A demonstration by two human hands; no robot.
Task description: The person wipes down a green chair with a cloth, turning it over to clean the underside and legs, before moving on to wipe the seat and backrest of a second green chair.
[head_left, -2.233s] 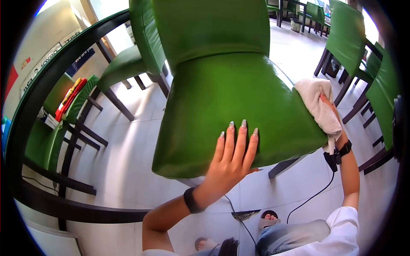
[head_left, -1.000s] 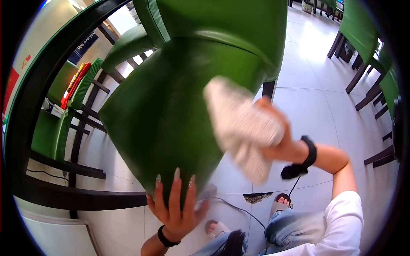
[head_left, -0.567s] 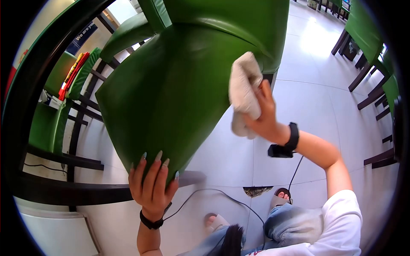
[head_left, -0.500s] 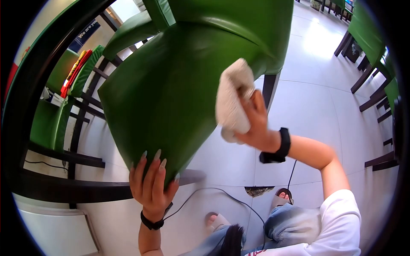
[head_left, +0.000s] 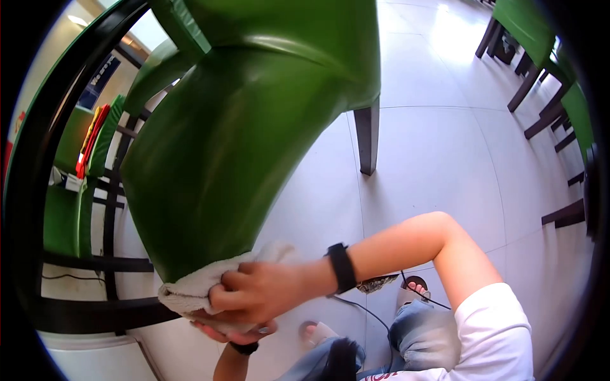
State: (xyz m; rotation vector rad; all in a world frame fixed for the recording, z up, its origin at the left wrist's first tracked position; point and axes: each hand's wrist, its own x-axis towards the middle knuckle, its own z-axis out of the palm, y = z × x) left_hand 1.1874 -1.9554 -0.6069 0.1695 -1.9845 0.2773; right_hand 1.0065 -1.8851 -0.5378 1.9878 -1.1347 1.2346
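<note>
My right hand [head_left: 260, 292] is closed on a whitish cloth [head_left: 190, 289], pressing it against the near corner of a green padded chair [head_left: 216, 159]. The chair's seat cover is smooth and glossy. Just below the cloth, at that same corner, is my left hand [head_left: 236, 333]. The cloth and my right hand cover most of its fingers, so I cannot see whether it grips the seat edge or the cloth. Both wrists carry black bands.
Dark wooden rails [head_left: 105, 315] frame the chair at left. A red and yellow item [head_left: 90, 141] lies among green chairs there. More green chairs [head_left: 527, 28] stand at right. A black cable [head_left: 365, 308] crosses the tiled floor near my feet. A white box-like object [head_left: 95, 355] is at lower left.
My right hand has brought the cloth from beside the seat's right edge down and left to the near corner, over my left hand. The view has shifted, with the chair now further left.
</note>
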